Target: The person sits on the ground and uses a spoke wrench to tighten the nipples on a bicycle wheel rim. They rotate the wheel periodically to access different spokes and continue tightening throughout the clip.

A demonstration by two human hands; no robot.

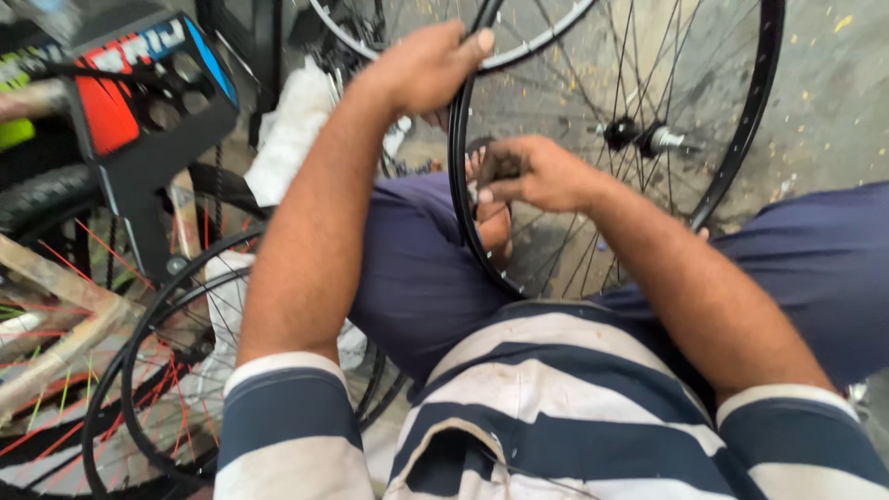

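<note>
Black bike wheel [741, 139] stands upright between the knees, with the left hand [426, 67] wrapped over the top of its rim. The right hand [537, 173], just below the left, pinches something small at the spokes [565, 250], can't tell what. More spoked wheels [157, 370] lie well off to the left hand's side.

Count, head view: two hands, left hand [421, 67] and right hand [537, 171], both on one black spoked wheel [741, 139] with one hub [639, 137]. One more silver rim [519, 51] behind it. Two black rims with red spokes [148, 370] stacked at left. One knobbly tyre [46, 194]. One white cloth [292, 130]. One black, red and blue box [148, 102].
</note>
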